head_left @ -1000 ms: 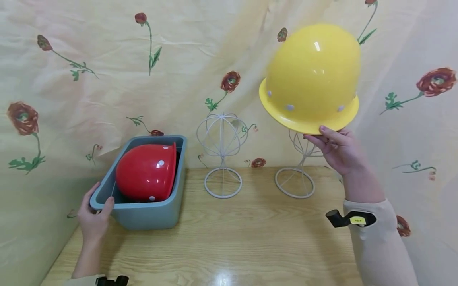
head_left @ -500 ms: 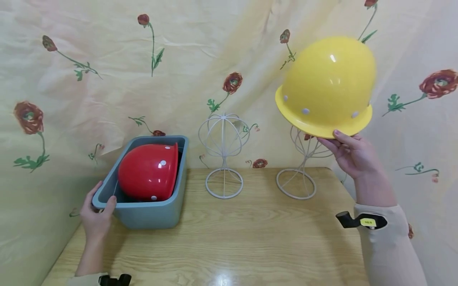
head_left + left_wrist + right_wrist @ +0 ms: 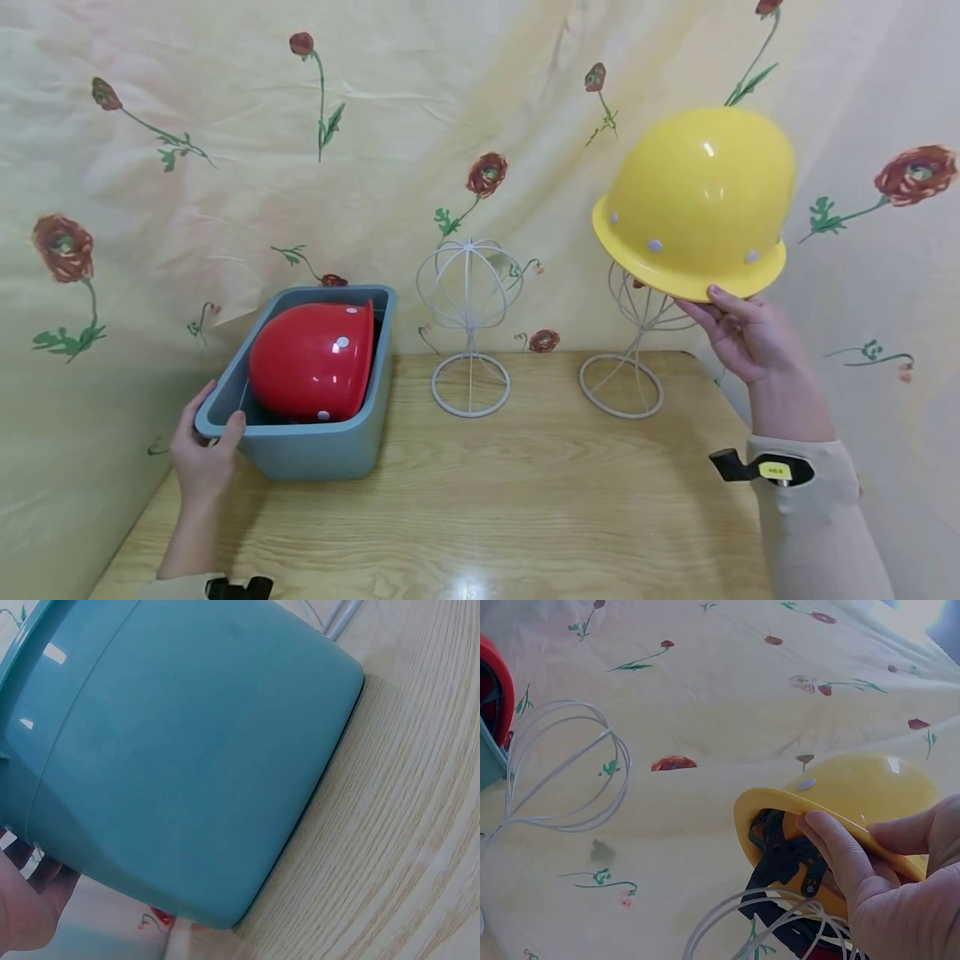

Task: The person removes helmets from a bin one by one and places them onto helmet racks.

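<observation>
The yellow helmet [image 3: 705, 192] is held lower and farther right than in the earliest frame, its brim now over the top of the right wire stand [image 3: 639, 333]. The brim's near edge is pinched between thumb and fingers of the right hand [image 3: 757, 342]. By the right wrist view alone, black straps [image 3: 787, 859] are shown inside the shell, with the stand's wire loops close to the opening; whether they are touched cannot be told. The rim of the blue bin [image 3: 315, 454] is gripped at its near-left corner by the left hand [image 3: 202, 462], and the red helmet [image 3: 307, 358] is held on its side within. The bin's base edge against the wooden table [image 3: 420, 817] is revealed in the left wrist view. The left wire stand [image 3: 470, 342] is set between bin and right stand, with gaps on both sides; open tabletop is left on the near side, while the right stand is placed near the table's far-right corner.
</observation>
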Tool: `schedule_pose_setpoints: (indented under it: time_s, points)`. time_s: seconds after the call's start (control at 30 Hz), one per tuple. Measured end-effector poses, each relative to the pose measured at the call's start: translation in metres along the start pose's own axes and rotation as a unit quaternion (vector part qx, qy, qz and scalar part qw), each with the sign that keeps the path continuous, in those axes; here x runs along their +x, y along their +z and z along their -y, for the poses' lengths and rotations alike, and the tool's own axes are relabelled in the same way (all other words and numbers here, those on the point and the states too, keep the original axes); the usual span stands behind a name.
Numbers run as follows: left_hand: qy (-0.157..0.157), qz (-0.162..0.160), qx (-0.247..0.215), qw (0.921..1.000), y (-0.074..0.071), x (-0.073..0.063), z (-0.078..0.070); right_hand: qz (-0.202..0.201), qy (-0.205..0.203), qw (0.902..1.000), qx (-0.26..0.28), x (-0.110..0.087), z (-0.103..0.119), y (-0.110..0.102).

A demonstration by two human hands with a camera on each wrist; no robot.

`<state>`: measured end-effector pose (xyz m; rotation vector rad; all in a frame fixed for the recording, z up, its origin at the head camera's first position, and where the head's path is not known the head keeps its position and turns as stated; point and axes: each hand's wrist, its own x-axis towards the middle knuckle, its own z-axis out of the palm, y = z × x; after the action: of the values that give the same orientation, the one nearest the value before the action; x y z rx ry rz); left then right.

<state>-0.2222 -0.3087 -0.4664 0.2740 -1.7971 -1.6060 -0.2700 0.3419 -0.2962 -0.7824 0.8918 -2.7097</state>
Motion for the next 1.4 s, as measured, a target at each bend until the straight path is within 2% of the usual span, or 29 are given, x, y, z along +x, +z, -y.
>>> schedule_pose_setpoints:
  time_s: [0.13,0.3,0.5,0.8,0.9,1.03,1.23,1.4]
  points:
    - [0.004,0.001,0.007,1.0,0.0,-0.001,-0.001,-0.009,0.007,0.9998,0.014,-0.002,-0.001,-0.006]
    - [-0.001,0.008,0.013,0.9999,0.0,-0.001,-0.002,0.002,0.008,0.9997,0.023,-0.005,-0.002,-0.012]
    - [-0.016,0.01,0.026,0.9995,-0.001,-0.002,-0.004,-0.025,0.015,0.9987,0.042,-0.008,-0.003,-0.019]
    - [-0.025,0.014,0.003,0.9996,-0.002,-0.001,-0.002,-0.042,0.026,0.997,0.06,-0.011,-0.003,-0.03]
    - [-0.026,0.013,-0.003,0.9996,-0.002,-0.001,-0.003,-0.042,0.026,0.9975,0.051,-0.011,-0.003,-0.034]
    - [-0.022,0.012,-0.001,0.9997,-0.002,-0.001,-0.002,-0.046,0.029,0.998,0.032,-0.012,-0.003,-0.038]
    - [-0.018,0.01,0.008,0.9998,-0.002,0.001,-0.001,-0.04,0.033,0.9977,0.043,-0.015,-0.003,-0.043]
    - [-0.011,0.004,0.002,0.9999,-0.002,0.0,0.0,-0.068,0.043,0.9952,0.056,-0.017,-0.003,-0.046]
